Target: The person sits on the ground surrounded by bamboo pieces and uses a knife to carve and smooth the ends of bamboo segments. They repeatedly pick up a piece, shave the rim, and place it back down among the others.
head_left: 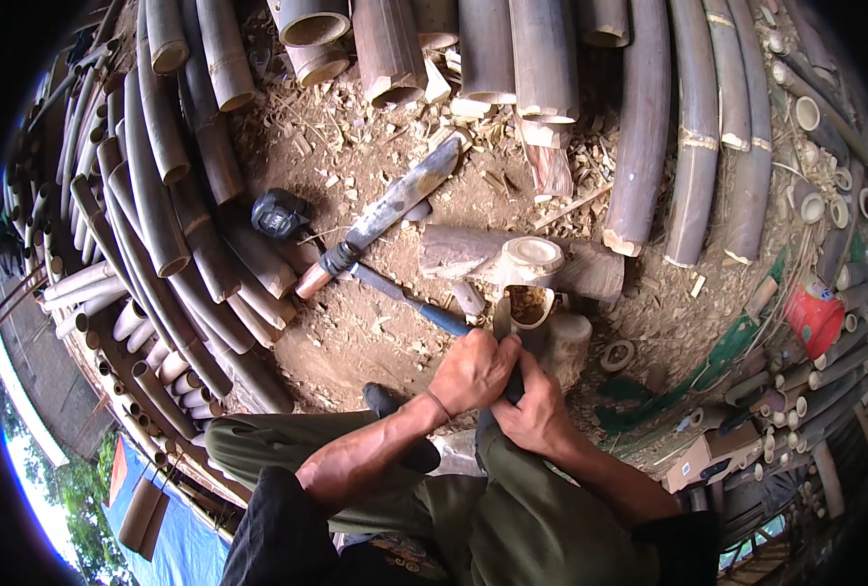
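A knife (pixel 501 318) points away from me, its blade against the near left rim of a short hollow bamboo piece (pixel 530 307). My left hand (pixel 471 373) is closed in a fist around the knife, at the base of the blade. Pressed beside it, my right hand (pixel 535 402) closes on the knife's dark handle (pixel 514 387); some of its fingers are hidden underneath. Wood dust or pith shows inside the bamboo piece. Behind it a pale round cut bamboo end (pixel 532 256) sits by a lying log (pixel 590 269), and a wood stump (pixel 568 342) stands at its right.
A machete (pixel 405 190) lies across a blue-handled blade (pixel 442 318) on shaving-strewn ground, near a black tape measure (pixel 280 213). Bamboo poles (pixel 639 127) line the far side and left. A red container (pixel 813 320), green netting (pixel 717 366) and a cardboard box (pixel 712 454) are at right.
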### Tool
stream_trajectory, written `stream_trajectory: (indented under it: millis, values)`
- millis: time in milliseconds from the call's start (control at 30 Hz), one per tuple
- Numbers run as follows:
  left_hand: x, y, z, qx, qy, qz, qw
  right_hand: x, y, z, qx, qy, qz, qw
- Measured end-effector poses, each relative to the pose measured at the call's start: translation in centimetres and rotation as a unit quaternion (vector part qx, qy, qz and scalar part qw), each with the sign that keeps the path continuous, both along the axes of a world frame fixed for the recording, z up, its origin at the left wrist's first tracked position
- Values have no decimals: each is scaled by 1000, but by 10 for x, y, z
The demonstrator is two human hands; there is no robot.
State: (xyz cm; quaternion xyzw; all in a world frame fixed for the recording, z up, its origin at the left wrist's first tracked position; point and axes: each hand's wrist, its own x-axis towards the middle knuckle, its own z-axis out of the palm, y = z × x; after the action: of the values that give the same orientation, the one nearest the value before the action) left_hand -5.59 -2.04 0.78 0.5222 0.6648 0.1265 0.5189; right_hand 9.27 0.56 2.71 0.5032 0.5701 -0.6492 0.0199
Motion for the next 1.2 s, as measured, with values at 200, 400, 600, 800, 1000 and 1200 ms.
stream_trajectory:
  millis: [200,400,600,800,1000,1200]
  values:
    - [-14,1,-14,120,62,-99,986,-17,-12,-6,43,20,-64,997]
    - [52,16,11,-265,-447,432,737,27,91,48,201,-120,388,892]
    - [88,34,26,-321,-569,614,444,6,167,45,77,-53,553,828]
    - [63,34,32,-374,-373,507,681,23,138,25,-32,-59,409,910]
    - [33,22,14,-295,-258,300,870,28,75,15,-94,12,141,985]
    - [3,13,-5,8,-35,-44,998,15,15,-4,-19,29,-6,999]
